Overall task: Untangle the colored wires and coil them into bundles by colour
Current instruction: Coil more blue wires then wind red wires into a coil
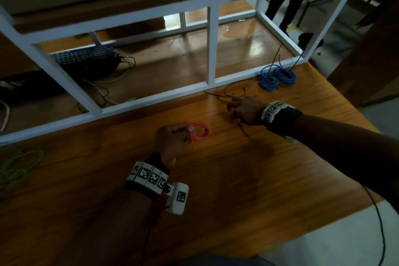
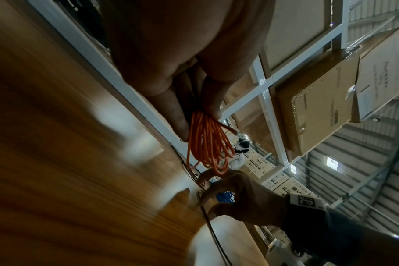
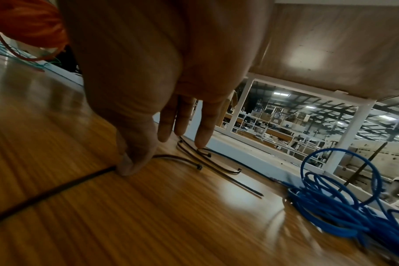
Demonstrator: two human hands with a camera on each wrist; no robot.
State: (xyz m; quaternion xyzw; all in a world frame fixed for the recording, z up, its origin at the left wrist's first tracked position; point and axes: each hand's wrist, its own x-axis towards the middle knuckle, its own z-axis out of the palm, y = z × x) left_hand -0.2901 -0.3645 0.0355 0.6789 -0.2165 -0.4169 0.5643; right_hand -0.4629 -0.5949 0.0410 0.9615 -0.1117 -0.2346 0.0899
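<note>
My left hand [image 1: 187, 131] pinches a coiled orange wire [image 1: 200, 132] just above the wooden table [image 1: 216, 196]; in the left wrist view the orange wire [image 2: 207, 149] hangs in loops from the left hand [image 2: 199, 124]. My right hand [image 1: 232, 104] reaches to the right of the orange wire, its thumb and forefinger pinching a black cable tie [image 3: 57, 190] against the table, right hand [image 3: 127, 168] with the other fingers straight. More black ties [image 3: 207, 162] lie beyond it. Two blue wire bundles [image 1: 277, 76] sit at the far right, near the right hand [image 2: 228, 194].
A white metal frame [image 1: 151, 100] runs along the table's far edge, with a lower shelf and cables behind it. Loose green wire [image 1: 19, 163] lies at the left edge. The blue wire [image 3: 330, 214] lies close right of the ties. A person's legs [image 1: 287, 6] stand beyond.
</note>
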